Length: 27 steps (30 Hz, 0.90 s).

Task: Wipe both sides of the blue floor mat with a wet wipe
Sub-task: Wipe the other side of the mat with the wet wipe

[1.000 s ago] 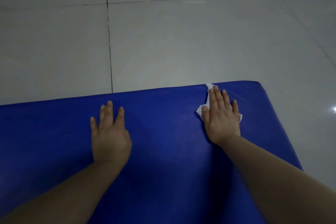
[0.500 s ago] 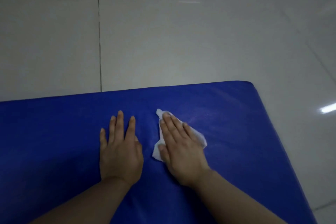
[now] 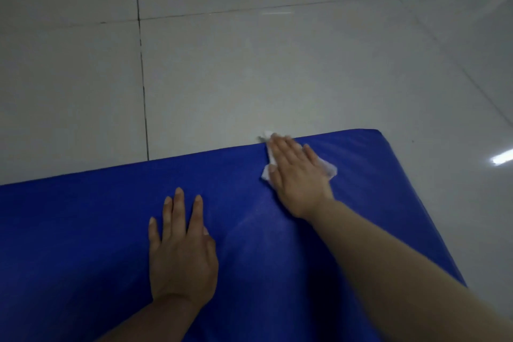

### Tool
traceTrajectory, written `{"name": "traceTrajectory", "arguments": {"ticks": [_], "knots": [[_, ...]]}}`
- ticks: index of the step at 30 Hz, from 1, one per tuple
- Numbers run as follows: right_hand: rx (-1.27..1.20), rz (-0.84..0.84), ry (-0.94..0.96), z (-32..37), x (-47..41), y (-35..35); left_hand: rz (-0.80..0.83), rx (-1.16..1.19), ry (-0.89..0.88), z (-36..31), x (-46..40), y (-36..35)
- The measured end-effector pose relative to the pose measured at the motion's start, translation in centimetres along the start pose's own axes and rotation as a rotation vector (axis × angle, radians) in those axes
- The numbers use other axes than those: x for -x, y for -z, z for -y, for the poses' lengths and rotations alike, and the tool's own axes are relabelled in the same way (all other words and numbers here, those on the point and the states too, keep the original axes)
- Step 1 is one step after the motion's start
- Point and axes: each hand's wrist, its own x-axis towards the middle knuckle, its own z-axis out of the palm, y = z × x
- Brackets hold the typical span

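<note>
Blue floor mat (image 3: 83, 244) on pale floor tiles (image 3: 249, 64), both hands flat on it.
Left hand (image 3: 181, 253) presses bare mat, fingers straight; right hand (image 3: 297, 175), fingers extended, pins the white wet wipe (image 3: 329, 168) at the mat's far edge.

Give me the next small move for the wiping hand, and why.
Probably draw the right hand back toward the body, a little further right. It presses the wet wipe flat at the blue mat's far edge; the strip toward the right corner looks unwiped. The left hand rests flat, bracing.
</note>
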Motion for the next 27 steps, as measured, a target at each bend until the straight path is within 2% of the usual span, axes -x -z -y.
{"name": "traceTrajectory", "arguments": {"ticks": [3,8,10,13,14,17,19,21,24,26,27], "knots": [[0.008,-0.014,-0.169,-6.0,-0.6,0.6,-0.008,0.005,-0.006,0.0,0.1,-0.2],[-0.139,-0.02,-0.64,-12.1,0.8,1.3,-0.007,0.014,-0.015,0.0,-0.1,0.0],[-0.154,-0.023,-0.658,-10.9,0.8,0.9,0.005,0.006,-0.01,0.0,0.0,0.0],[-0.103,-0.05,-0.37,-9.8,2.4,-0.1,0.018,0.017,-0.007,-0.1,0.0,0.1],[-0.113,-0.078,-0.34,-11.0,3.2,-0.4,0.02,0.019,-0.007,-0.1,-0.1,0.2],[-0.168,-0.159,-0.623,-14.5,6.1,-1.0,0.031,0.02,-0.004,-0.1,-0.2,0.2],[-0.105,-0.105,-0.755,-12.6,6.7,-1.1,0.039,0.023,-0.007,-0.1,-0.1,0.3],[-0.071,-0.116,-0.681,-6.3,6.8,-1.0,0.047,0.029,-0.002,-0.2,-0.1,0.4],[-0.125,-0.132,-0.335,3.6,7.7,-2.7,0.059,0.035,-0.005,-0.2,0.0,0.5],[-0.212,-0.067,-0.129,6.2,8.6,-2.5,0.062,0.034,-0.006,-0.2,-0.1,0.5],[-0.212,-0.07,-0.067,5.2,9.0,-2.3,0.064,0.044,-0.007,-0.1,-0.1,0.5]]}}
